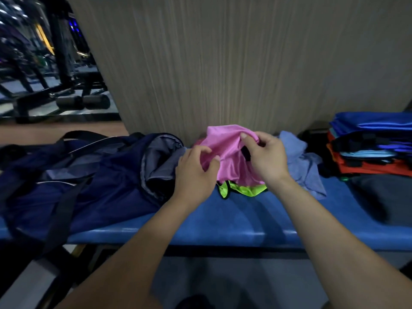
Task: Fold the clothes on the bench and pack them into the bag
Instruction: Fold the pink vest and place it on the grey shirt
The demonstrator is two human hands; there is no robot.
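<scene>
Shirt (225,148): pink, above blue tabletop (223,221) beside bag (93,175) | left hand (196,172), right hand (265,155) both pinching it | likely light, limp, slippery; grip along hem or seams

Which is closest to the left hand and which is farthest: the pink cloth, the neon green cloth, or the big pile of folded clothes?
From the left hand:
1. Pink cloth: pinched in its fingers.
2. Neon green cloth: just right of it, under the pink one.
3. Pile of folded clothes: far right end of the bench.
</scene>
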